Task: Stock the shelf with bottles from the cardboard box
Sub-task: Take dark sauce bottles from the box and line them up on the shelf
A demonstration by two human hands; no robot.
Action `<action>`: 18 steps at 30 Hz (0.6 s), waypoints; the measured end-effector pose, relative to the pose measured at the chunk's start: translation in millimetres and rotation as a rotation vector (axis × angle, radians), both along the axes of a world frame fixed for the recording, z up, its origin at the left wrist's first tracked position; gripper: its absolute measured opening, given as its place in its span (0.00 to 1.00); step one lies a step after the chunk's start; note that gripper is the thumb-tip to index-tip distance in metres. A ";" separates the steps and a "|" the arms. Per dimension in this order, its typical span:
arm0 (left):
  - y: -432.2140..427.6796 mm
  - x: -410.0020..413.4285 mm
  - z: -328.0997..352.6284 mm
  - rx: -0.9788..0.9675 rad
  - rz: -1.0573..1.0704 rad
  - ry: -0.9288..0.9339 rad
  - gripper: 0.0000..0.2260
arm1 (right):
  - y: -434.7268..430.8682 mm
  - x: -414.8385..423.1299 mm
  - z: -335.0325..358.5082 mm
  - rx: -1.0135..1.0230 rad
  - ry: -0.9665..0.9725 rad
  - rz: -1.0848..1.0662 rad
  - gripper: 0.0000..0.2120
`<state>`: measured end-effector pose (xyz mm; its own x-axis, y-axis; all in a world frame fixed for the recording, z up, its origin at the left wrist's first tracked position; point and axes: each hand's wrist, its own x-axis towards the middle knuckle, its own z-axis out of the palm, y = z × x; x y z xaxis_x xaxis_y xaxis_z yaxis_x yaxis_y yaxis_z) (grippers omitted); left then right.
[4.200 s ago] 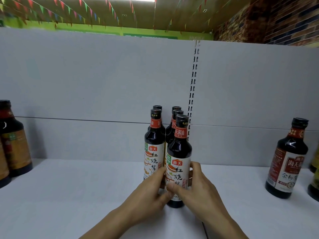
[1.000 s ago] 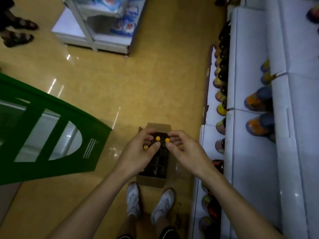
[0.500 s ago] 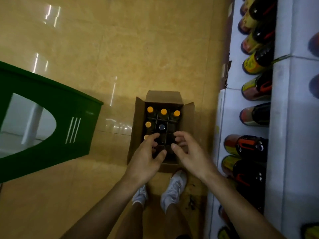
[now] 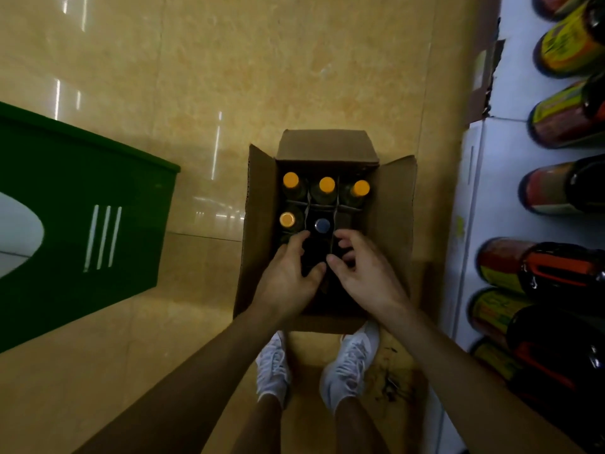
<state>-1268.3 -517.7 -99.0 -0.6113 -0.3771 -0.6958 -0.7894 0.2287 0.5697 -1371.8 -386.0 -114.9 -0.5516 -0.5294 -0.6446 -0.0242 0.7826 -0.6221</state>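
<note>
An open cardboard box point(image 4: 397, 204) stands on the floor right in front of my feet. Inside it, divided cells hold several bottles with orange caps point(image 4: 326, 184) along the far and left sides, and one bottle with a dark cap point(image 4: 322, 225) in the middle. My left hand point(image 4: 288, 276) and my right hand point(image 4: 365, 275) both reach into the near half of the box, fingers loosely curled over dark cells, thumbs close together. Neither hand plainly holds a bottle. The white shelf point(image 4: 491, 165) runs along the right.
Dark bottles with coloured labels point(image 4: 556, 191) fill the lower shelf levels at the right. A green display stand point(image 4: 82, 240) sits on the tan tiled floor at the left. My white shoes point(image 4: 348, 365) touch the box's near wall.
My view went from the shelf with bottles down to the box on the floor. Over the last second both hands have lowered into the box's near cells.
</note>
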 end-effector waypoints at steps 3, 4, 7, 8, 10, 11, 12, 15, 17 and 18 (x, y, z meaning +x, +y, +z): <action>-3.0 -3.5 -24.0 -0.009 -0.001 -0.005 0.30 | -8.8 -0.3 -26.5 0.047 0.019 -0.007 0.26; -3.1 -3.4 -29.9 -0.006 0.000 -0.007 0.30 | -11.4 -0.9 -34.4 0.070 0.021 -0.017 0.28; -1.6 0.1 -45.1 -0.003 0.005 -0.014 0.29 | -19.9 -3.5 -57.7 0.110 0.012 -0.045 0.29; -1.0 1.8 -49.0 -0.007 0.004 -0.017 0.29 | -22.7 -4.3 -65.0 0.116 0.012 -0.042 0.29; 0.0 6.3 -55.0 -0.013 0.006 -0.015 0.29 | -27.8 -5.4 -78.0 0.121 0.005 -0.030 0.29; 0.5 9.2 -57.7 -0.014 0.010 -0.009 0.29 | -30.3 -5.3 -84.2 0.121 -0.002 -0.030 0.29; 0.6 12.0 -60.4 -0.016 0.013 -0.004 0.29 | -33.1 -5.1 -90.5 0.120 -0.007 -0.036 0.29; 3.0 15.9 -63.8 -0.007 0.031 0.001 0.30 | -39.0 -6.6 -105.6 0.125 -0.024 -0.082 0.27; 4.4 16.3 -66.0 0.000 0.044 0.013 0.30 | -42.7 -7.2 -113.7 0.123 -0.013 -0.102 0.25; 4.8 16.0 -66.7 0.002 0.049 0.020 0.30 | -43.8 -7.1 -116.5 0.117 0.002 -0.106 0.23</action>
<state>-1252.3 -512.9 -165.6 -0.6055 -0.4059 -0.6845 -0.7884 0.1888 0.5855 -1379.0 -429.8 -231.3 -0.6018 -0.3891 -0.6975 0.0615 0.8482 -0.5262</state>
